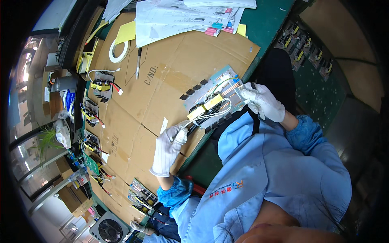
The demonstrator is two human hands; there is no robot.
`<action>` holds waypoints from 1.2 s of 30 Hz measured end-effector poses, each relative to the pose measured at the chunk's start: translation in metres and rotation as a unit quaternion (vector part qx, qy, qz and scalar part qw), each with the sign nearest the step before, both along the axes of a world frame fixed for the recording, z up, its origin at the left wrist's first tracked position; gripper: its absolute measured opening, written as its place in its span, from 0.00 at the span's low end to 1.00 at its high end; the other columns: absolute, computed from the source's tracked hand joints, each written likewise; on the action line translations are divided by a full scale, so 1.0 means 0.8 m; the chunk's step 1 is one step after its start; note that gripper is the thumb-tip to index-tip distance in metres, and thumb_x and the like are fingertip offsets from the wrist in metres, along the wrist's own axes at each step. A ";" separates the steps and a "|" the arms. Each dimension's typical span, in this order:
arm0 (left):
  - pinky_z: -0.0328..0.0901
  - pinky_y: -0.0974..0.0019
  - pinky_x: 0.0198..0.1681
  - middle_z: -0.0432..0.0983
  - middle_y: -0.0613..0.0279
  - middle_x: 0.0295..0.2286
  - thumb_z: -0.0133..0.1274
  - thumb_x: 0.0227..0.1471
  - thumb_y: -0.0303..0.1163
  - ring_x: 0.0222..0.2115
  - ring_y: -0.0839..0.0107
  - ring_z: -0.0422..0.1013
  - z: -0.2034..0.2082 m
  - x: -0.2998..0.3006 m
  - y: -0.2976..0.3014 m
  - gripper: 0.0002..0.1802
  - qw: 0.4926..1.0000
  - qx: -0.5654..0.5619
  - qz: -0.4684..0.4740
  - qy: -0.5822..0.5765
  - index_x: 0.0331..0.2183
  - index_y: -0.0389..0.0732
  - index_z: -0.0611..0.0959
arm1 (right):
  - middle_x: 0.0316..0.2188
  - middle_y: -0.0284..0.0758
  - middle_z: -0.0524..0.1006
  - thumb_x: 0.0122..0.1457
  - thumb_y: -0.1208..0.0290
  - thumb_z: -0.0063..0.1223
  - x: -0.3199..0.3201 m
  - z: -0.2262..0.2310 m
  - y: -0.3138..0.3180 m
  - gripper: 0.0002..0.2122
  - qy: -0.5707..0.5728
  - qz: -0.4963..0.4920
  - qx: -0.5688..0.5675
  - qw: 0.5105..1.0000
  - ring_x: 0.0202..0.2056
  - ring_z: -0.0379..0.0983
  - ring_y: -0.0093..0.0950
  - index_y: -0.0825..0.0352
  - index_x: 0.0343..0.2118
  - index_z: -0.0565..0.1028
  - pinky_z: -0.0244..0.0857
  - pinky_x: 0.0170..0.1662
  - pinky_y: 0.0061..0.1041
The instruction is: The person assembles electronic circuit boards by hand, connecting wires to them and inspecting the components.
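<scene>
Left hand [168, 148], in a white fabric glove, has its grip pinched on the bundle of white wires [202, 117] running off the near end of the pale rectangular circuit board [212, 95]. Right hand [263, 101], gloved alike, holds the far right corner of the same board; its fingers are curled at the edge with a slim dark tool showing between them, but whether they press fully shut cannot be told. Two yellow-taped block components [204, 107] sit mid-board, with a row of small black parts [193, 91] along its left edge. The board lies tilted over the right-hand edge of the flattened brown cardboard sheet [162, 77] that covers the green desk [267, 24].

Further left on the cardboard, well apart from the hands, stand several similar wired assemblies with yellow blocks [102, 85] in a row. Beyond them lie a white ring of tape [119, 50] and a slim dark pen [138, 62]. At the far edge rests a stack of white printed papers [182, 18] with yellow sticky notes [125, 32]. A small grey fan [109, 231] sits at the lower left.
</scene>
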State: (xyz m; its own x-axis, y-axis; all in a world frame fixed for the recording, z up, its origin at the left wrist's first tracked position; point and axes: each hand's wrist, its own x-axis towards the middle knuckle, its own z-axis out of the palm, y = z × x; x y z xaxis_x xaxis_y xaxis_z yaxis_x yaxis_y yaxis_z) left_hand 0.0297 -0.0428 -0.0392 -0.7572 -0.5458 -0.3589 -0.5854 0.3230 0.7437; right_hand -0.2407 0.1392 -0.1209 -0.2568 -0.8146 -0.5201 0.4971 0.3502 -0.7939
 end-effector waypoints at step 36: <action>0.65 0.74 0.34 0.79 0.64 0.30 0.58 0.53 0.37 0.29 0.79 0.69 -0.032 0.013 0.019 0.17 0.987 0.032 0.130 0.083 0.38 0.32 0.81 | 0.14 0.25 0.64 0.65 0.54 0.44 0.004 0.038 0.002 0.16 -0.056 0.011 -0.075 0.996 0.14 0.57 0.13 0.64 0.31 0.71 0.50 0.16 0.16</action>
